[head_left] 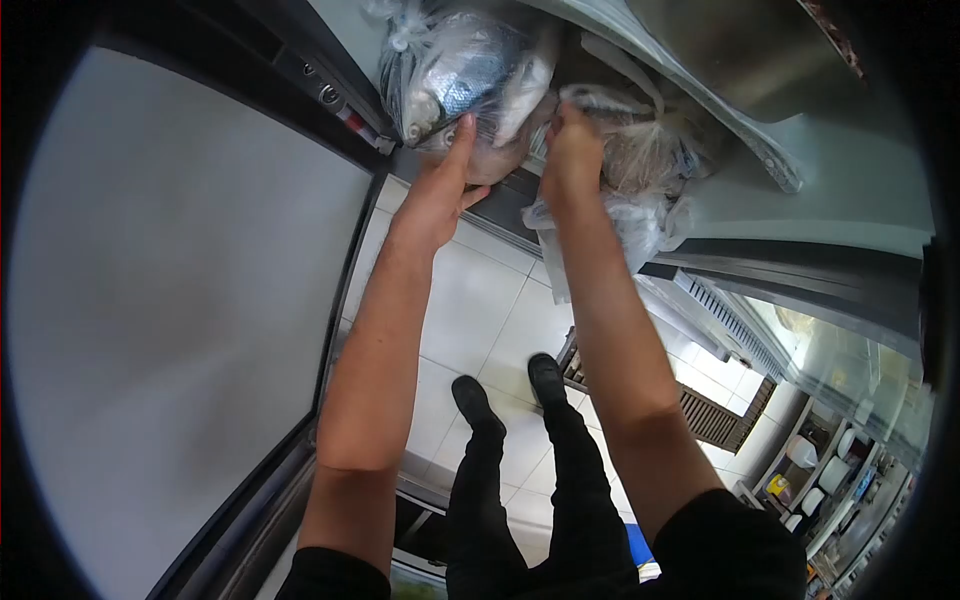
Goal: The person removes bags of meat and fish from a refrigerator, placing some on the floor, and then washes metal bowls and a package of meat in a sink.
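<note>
At the top of the head view, a clear plastic bag of silvery fish [455, 75] lies on the edge of an open fridge or freezer compartment. My left hand [440, 190] is at its near side, one finger pressed against the plastic and others under its lower edge. To the right, my right hand [575, 160] is closed on plastic film between the fish bag and a knotted clear bag [645, 155] with brownish contents. Its fingertips are partly hidden. Below that bag, a whitish plastic bag [630, 225] hangs over the edge.
A large open door [190, 240] with a dark frame stands on the left. A metal container [750, 50] is at the upper right. Below are white floor tiles [470, 300], a brown floor grate [720, 415] and my shoes. Shelves [830, 470] with bottles and containers stand at the lower right.
</note>
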{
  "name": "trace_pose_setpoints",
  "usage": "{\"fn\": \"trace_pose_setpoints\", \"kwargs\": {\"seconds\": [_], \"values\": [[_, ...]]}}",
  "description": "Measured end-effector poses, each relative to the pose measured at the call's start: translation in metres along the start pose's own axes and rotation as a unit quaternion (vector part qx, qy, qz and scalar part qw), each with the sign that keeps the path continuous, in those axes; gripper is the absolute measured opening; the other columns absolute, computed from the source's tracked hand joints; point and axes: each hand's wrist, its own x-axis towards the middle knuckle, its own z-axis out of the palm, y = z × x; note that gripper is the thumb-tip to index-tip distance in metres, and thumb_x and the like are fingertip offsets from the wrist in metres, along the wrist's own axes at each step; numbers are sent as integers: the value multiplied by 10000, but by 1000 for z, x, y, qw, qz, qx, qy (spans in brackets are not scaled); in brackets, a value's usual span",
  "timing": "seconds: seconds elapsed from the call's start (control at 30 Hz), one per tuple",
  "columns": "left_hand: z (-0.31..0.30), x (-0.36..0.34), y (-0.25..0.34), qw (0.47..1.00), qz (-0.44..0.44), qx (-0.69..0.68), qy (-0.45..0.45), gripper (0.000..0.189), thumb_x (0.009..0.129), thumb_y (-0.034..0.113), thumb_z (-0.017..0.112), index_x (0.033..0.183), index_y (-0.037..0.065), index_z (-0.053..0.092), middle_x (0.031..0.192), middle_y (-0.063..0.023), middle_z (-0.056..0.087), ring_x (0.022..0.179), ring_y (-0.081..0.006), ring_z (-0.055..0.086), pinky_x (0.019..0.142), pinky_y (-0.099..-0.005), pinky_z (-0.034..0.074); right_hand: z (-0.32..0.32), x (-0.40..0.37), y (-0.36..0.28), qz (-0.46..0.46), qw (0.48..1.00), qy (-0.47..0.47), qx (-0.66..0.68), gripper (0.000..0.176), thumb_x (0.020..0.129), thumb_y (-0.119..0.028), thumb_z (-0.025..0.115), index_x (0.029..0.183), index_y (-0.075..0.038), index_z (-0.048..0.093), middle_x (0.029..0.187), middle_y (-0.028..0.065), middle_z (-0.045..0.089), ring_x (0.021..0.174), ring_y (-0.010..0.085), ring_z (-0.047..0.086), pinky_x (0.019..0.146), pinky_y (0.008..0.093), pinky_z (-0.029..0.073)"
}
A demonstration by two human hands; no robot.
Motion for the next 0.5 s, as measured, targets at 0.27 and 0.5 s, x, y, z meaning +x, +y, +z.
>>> {"fn": "trace_pose_setpoints", "kwargs": {"seconds": [0.27, 0.5], "values": [[29, -2, 6, 989, 62, -134, 24, 758, 988, 494, 716, 1506, 10, 448, 1437, -166, 557, 1282, -315, 592, 1012, -478, 579, 43, 86, -65, -89, 944, -138, 287, 437, 1049, -390, 521, 1353, -81, 578, 1281, 66, 625, 1177, 219, 563, 1002, 374, 485], [36, 9, 14, 989, 38, -140, 18, 733, 993, 484, 709, 1495, 9, 464, 1462, -168, 521, 1282, -320, 591, 981, -483, 613, 57, 124, -55, -51, 945, -157, 282, 397, 1052, -302, 538, 1354, -46, 572, 1280, 120, 628, 1164, 264, 596, 1002, 391, 515]]}}
